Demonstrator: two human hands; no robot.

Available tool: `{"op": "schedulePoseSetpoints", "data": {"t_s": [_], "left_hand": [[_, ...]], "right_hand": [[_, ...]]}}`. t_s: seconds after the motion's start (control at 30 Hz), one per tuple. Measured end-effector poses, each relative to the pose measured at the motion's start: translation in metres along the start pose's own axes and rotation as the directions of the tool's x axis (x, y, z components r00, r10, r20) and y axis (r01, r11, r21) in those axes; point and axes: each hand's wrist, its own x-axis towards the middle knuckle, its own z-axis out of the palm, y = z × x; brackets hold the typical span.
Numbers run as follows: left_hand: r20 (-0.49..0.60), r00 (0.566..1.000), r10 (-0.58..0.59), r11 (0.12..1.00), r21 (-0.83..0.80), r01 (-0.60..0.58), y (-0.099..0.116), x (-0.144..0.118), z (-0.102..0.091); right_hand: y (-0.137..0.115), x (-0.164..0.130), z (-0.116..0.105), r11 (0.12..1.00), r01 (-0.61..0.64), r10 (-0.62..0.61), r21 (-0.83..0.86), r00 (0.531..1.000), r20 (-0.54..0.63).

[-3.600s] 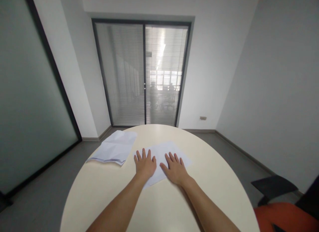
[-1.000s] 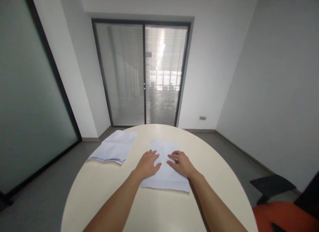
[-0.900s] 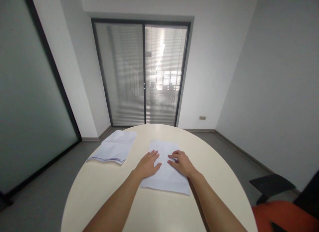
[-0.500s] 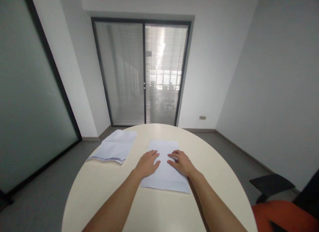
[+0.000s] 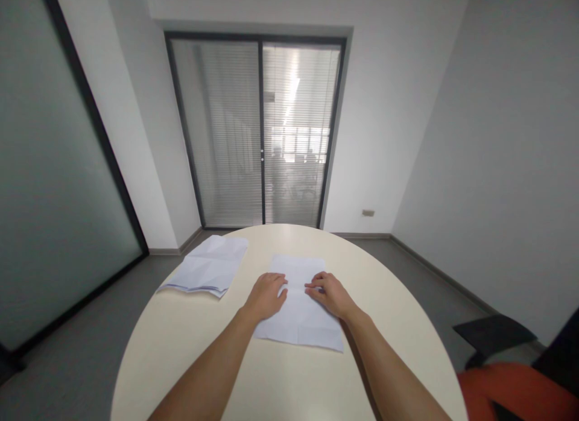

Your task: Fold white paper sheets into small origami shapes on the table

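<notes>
A round cream table (image 5: 190, 348) fills the lower part of the view, standing in a small room with grey-white walls. Behind it is a sliding glass door (image 5: 260, 131) with slatted blinds, and a frosted glass partition (image 5: 45, 186) runs along the left. At the lower right corner sits an orange chair (image 5: 520, 394) with a black armrest (image 5: 493, 335).

On the far left part of the table lies a stack of creased white paper (image 5: 208, 267), well apart from the hands. In the middle of the table lies a single white sheet of paper (image 5: 301, 315), flat, with fold creases across it.

The person's left hand (image 5: 266, 295) rests palm down on the sheet's left edge, fingers loosely curled, gripping nothing. The right hand (image 5: 329, 294) presses on the sheet's right side, its fingers (image 5: 314, 283) bent against the paper, not closed around it. The two hands are near each other, with bare paper between them.
</notes>
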Motion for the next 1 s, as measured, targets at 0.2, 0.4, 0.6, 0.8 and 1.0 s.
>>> {"op": "schedulePoseSetpoints", "data": {"t_s": [0.2, 0.4, 0.6, 0.8, 1.0], "left_hand": [[-0.043, 0.999, -0.033, 0.999, -0.014, 0.033, -0.001, 0.001, -0.005], [-0.073, 0.992, -0.099, 0.995, -0.027, 0.098, -0.001, 0.001, -0.010], [-0.198, 0.967, -0.161, 0.984, -0.104, 0.142, -0.006, 0.002, -0.010], [-0.269, 0.929, -0.252, 0.956, -0.220, 0.195, -0.009, 0.002, -0.008], [-0.315, 0.897, -0.311, 0.930, -0.295, 0.219, -0.011, 0.003, -0.007]], "right_hand": [[0.000, -0.001, -0.005, 0.995, 0.010, -0.013, 0.103, 1.000, 0.026], [-0.001, -0.002, -0.013, 0.975, -0.094, 0.095, 0.202, 0.995, 0.004], [0.002, -0.002, -0.022, 0.917, -0.150, 0.190, 0.369, 0.979, -0.074], [0.007, 0.002, -0.023, 0.837, -0.113, 0.260, 0.535, 0.943, -0.208], [0.009, 0.003, -0.021, 0.842, -0.086, 0.235, 0.532, 0.947, -0.218]]}}
